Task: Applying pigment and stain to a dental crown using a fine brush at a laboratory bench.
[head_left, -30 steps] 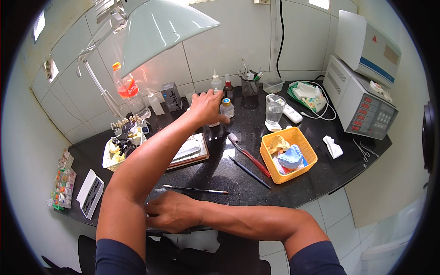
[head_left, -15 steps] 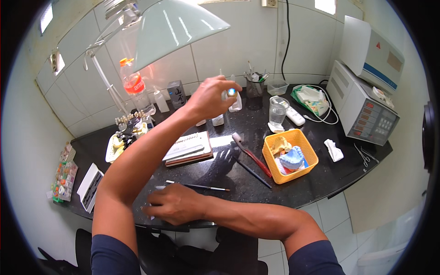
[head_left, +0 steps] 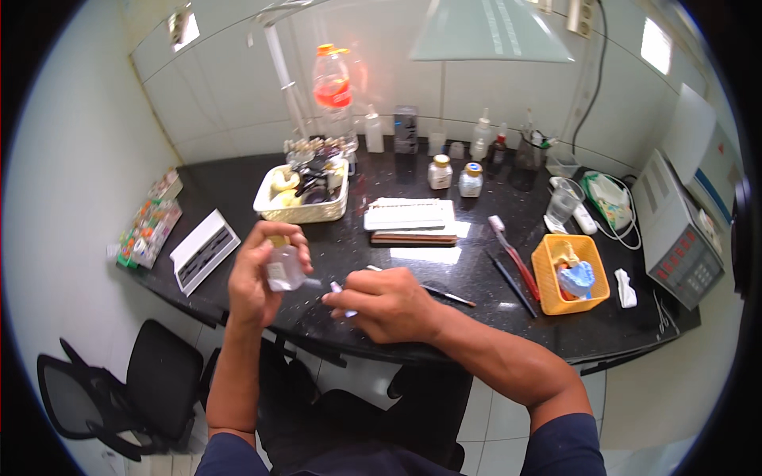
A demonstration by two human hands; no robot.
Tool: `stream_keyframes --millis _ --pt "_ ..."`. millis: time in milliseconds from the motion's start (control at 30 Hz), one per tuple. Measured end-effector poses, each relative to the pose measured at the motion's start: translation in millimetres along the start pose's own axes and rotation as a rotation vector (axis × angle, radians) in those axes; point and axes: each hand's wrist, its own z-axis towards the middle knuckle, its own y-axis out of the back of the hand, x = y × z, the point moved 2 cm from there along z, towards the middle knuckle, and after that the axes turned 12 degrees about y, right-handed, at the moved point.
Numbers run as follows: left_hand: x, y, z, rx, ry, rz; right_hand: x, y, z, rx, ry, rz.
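A jar [head_left: 286,272] is held in the left hand [head_left: 255,274], a white piece [head_left: 336,287] in the right hand [head_left: 393,305].
The jar is gripped by the curled left fingers above the front of the table [head_left: 508,337]; the white piece, its kind too small to be told, is pinched between the closed right fingers. A brush [head_left: 449,295] is partly hidden behind the right hand, and two capped bottles [head_left: 471,183] are set behind a book stack [head_left: 413,238].
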Motion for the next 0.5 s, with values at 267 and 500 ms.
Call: stream_keyframes --millis 267,500 --pt "44.3 22.7 -12.9 -0.106 0.022 0.439 -2.4 5.9 5.2 -0.051 -0.096 0.032" --pt "50.6 26.5 -13.8 -0.087 -0.024 0.309 -1.2 20.3 5.9 -0.227 -0.222 -0.014"
